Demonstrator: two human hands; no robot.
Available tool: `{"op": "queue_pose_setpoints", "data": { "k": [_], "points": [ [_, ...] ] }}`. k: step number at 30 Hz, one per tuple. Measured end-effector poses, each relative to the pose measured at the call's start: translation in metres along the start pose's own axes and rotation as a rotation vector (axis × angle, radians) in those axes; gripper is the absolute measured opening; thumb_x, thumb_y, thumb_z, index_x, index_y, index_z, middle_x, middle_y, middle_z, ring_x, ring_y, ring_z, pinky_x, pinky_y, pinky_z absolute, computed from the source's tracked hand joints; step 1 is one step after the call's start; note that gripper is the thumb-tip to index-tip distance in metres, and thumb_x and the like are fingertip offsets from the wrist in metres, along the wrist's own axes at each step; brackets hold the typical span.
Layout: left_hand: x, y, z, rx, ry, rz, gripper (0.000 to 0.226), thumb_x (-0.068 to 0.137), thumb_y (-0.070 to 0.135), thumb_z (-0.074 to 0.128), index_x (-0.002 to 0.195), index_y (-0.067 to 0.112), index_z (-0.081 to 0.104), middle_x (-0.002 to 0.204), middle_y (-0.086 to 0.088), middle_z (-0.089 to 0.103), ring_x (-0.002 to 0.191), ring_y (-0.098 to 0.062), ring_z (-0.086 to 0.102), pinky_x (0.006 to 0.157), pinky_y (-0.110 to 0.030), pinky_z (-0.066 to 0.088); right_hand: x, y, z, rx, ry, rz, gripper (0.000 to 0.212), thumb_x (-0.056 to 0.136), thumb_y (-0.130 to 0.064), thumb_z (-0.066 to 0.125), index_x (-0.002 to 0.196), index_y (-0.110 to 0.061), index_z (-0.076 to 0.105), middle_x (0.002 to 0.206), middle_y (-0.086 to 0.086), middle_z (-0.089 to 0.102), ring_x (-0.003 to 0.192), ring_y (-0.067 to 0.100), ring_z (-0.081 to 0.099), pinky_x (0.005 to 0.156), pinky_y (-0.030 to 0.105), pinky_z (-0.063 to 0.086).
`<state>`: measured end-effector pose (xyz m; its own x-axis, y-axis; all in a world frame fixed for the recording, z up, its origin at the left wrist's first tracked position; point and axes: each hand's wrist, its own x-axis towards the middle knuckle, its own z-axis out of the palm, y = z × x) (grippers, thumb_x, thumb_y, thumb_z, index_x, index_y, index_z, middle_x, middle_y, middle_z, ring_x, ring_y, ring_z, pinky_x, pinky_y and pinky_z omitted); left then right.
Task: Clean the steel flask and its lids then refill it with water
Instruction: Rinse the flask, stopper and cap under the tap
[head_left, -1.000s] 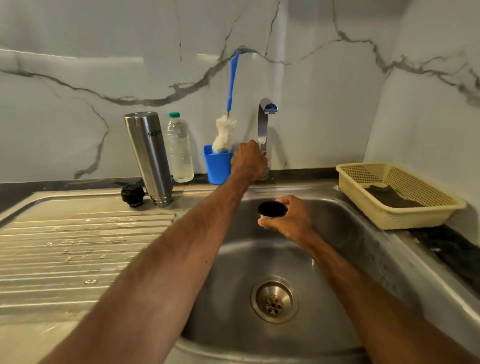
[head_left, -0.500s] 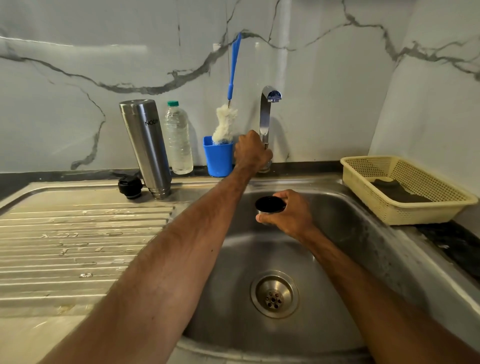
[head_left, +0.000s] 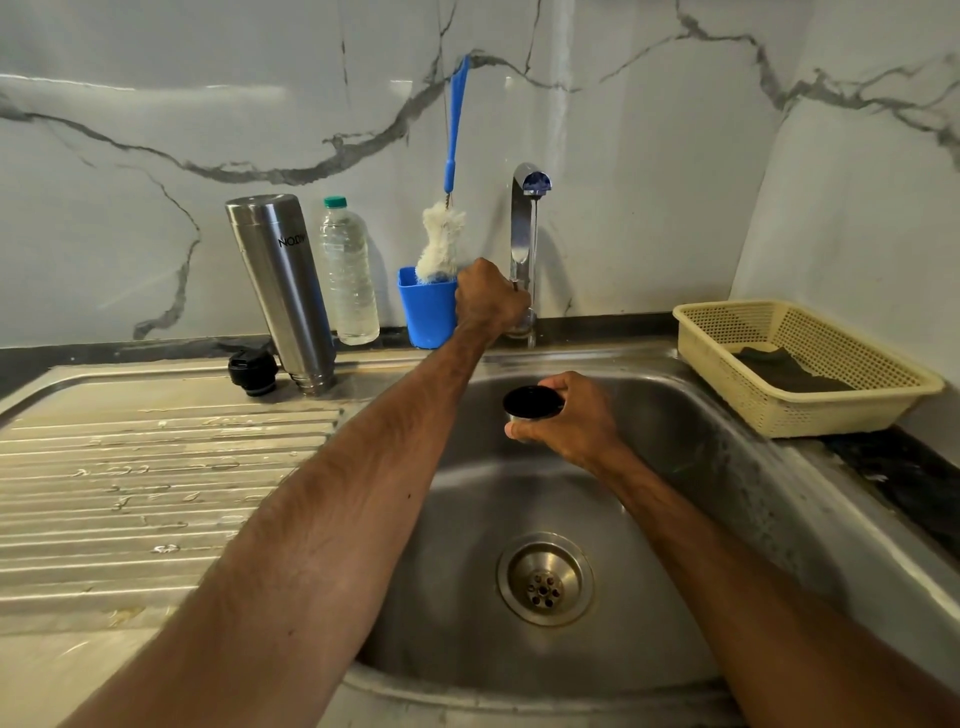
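Ribbed steel sink (head_left: 696, 467); right hand (head_left: 576, 423) grips round lid (head_left: 533, 402).

Clear plastic bottle (head_left: 349, 270), green cap, upright by marbled wall (head_left: 156, 104); just right of it, blue cup (head_left: 427, 312) holding white-headed brush (head_left: 440, 244), blue handle; far right, yellow mesh basket (head_left: 810, 410), dark cloth (head_left: 784, 366) inside; left, ribbed draining board (head_left: 156, 493), water-spotted.
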<state>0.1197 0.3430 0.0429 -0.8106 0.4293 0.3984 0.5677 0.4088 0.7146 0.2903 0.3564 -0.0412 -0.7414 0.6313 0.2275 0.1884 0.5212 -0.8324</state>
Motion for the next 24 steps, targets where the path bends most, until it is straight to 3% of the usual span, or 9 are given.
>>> {"op": "queue_pose_setpoints", "data": {
  "k": [6,9,11,14,18,22,24],
  "points": [
    [0.001,-0.003,0.0,-0.038,0.023,-0.021,0.027,0.084,0.016,0.081,0.071,0.012,0.058,0.062,0.003,0.055,0.063,-0.012,0.057,0.061,-0.023,0.047,0.003,0.004,0.002,-0.001,-0.003,0.014,0.049,0.062,-0.022,0.095,0.092,-0.024,0.056,0.089,-0.01,0.061,0.078,0.002,0.058,0.062,0.009,0.042],
    [-0.002,-0.006,0.0,-0.031,0.032,-0.001,0.026,0.085,0.019,0.08,0.07,0.009,0.062,0.059,0.002,0.058,0.057,-0.011,0.057,0.062,-0.027,0.055,0.005,0.008,0.006,0.0,0.0,0.03,0.059,0.061,-0.025,0.096,0.107,-0.016,0.06,0.098,-0.005,0.064,0.087,0.007,0.062,0.062,0.009,0.042],
    [-0.005,-0.01,-0.002,-0.034,-0.016,0.026,0.026,0.086,0.023,0.08,0.072,0.003,0.069,0.061,-0.001,0.066,0.057,-0.012,0.062,0.063,-0.029,0.058,0.007,0.004,0.004,0.014,0.006,0.041,0.053,0.062,-0.024,0.095,0.102,-0.019,0.062,0.095,-0.007,0.065,0.088,0.008,0.063,0.063,0.01,0.042],
    [-0.019,-0.021,-0.014,0.009,-0.087,0.049,0.032,0.089,0.028,0.078,0.074,0.001,0.073,0.059,-0.002,0.066,0.052,-0.009,0.058,0.054,-0.021,0.05,0.009,0.002,0.004,0.098,0.069,0.05,0.054,0.058,-0.024,0.097,0.1,-0.019,0.063,0.094,-0.007,0.069,0.087,0.007,0.066,0.067,0.016,0.05],
    [-0.05,-0.046,-0.036,0.061,-0.136,0.017,0.017,0.089,0.015,0.071,0.081,0.002,0.078,0.075,-0.011,0.075,0.075,-0.021,0.072,0.062,-0.021,0.055,0.005,-0.001,0.006,0.037,-0.02,0.11,0.054,0.059,-0.021,0.097,0.102,-0.015,0.064,0.097,-0.002,0.071,0.085,0.01,0.066,0.064,0.018,0.048],
    [-0.08,-0.067,-0.05,0.073,-0.187,-0.059,0.012,0.086,0.008,0.068,0.081,0.007,0.08,0.078,-0.007,0.077,0.08,-0.022,0.074,0.072,-0.032,0.063,0.006,-0.011,0.004,0.072,0.068,0.114,0.058,0.062,-0.019,0.096,0.109,-0.011,0.063,0.098,-0.004,0.066,0.087,0.01,0.063,0.066,0.014,0.045],
    [-0.094,-0.072,-0.05,0.018,-0.217,-0.088,0.012,0.086,0.006,0.069,0.081,0.007,0.08,0.078,-0.005,0.077,0.082,-0.021,0.075,0.079,-0.036,0.063,0.003,-0.014,0.003,0.009,0.003,0.135,0.053,0.065,-0.018,0.094,0.107,-0.012,0.061,0.093,-0.006,0.063,0.086,0.009,0.062,0.062,0.013,0.042]
  ]
}}
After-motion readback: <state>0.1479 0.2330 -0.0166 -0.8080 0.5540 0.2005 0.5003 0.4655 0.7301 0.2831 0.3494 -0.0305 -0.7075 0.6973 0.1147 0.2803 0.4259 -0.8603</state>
